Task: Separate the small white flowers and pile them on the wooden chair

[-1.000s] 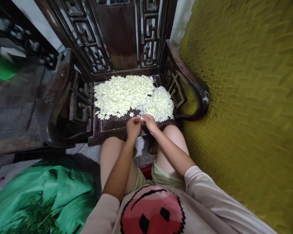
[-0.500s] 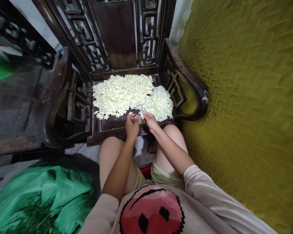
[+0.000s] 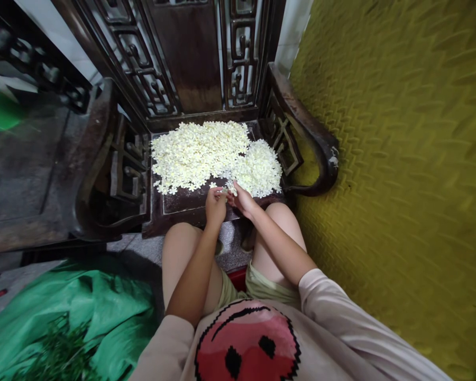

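left hand [image 3: 216, 205], right hand [image 3: 244, 201] close together near flowers [image 3: 198, 153]; fingers bent, cannot tell grasp; light touch best, avoids bruising.

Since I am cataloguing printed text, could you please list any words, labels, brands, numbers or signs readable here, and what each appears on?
There are none that can be read.
Shirt: a red smiley print, no visible lettering.
Wooden armchair: carved fretwork, no readable characters.
Green object at far left: too blurred to tell.
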`<control>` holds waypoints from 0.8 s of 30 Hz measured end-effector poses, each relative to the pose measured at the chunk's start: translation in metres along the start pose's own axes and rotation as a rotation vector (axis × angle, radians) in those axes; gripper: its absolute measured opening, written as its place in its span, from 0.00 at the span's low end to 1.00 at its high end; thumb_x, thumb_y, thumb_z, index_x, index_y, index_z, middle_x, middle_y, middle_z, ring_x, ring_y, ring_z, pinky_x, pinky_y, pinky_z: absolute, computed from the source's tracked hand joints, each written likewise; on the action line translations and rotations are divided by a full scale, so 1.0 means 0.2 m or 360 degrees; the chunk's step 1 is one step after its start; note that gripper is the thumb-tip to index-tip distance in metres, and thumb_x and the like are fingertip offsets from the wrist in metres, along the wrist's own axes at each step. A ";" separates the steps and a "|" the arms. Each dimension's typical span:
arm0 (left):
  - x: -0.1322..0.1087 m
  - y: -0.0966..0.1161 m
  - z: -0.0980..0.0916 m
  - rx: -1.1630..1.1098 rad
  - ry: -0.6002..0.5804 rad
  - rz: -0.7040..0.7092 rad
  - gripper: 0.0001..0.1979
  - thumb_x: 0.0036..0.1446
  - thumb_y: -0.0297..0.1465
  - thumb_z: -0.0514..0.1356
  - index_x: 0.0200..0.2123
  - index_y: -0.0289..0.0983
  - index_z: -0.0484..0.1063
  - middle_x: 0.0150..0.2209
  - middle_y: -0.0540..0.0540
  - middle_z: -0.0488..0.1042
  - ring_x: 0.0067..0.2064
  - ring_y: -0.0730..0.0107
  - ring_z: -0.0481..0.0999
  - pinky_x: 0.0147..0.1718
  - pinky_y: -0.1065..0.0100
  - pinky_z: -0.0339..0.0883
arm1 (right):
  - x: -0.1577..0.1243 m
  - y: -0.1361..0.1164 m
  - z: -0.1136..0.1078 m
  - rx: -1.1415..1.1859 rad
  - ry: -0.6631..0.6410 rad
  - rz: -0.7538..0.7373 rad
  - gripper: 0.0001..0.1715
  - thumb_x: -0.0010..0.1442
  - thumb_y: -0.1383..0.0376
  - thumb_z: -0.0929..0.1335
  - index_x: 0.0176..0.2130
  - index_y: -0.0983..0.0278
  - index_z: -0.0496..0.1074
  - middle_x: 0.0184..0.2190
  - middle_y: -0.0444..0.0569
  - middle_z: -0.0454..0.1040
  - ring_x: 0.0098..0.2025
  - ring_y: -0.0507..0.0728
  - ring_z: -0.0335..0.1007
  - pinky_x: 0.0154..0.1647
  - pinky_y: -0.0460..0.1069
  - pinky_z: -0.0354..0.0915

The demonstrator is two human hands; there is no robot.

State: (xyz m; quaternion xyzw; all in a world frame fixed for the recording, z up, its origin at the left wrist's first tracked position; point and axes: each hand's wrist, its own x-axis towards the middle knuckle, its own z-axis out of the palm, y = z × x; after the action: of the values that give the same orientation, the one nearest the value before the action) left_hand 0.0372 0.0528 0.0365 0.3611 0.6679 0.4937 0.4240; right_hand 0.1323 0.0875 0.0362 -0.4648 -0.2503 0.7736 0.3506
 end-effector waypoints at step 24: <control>0.01 -0.02 -0.01 0.0049 -0.0014 0.0063 0.08 0.50 0.32 0.54 0.34 0.37 0.69 0.30 0.48 0.71 0.33 0.71 0.71 0.36 0.69 0.64 | 0.01 0.02 -0.01 -0.0491 0.0018 -0.0548 0.28 0.47 0.42 0.65 0.19 0.64 0.61 0.15 0.40 0.59 0.18 0.46 0.51 0.22 0.44 0.50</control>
State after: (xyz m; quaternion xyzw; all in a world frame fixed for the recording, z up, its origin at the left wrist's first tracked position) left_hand 0.0351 0.0533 0.0321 0.3830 0.6662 0.4901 0.4115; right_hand 0.1326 0.0873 0.0318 -0.4675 -0.4393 0.6522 0.4037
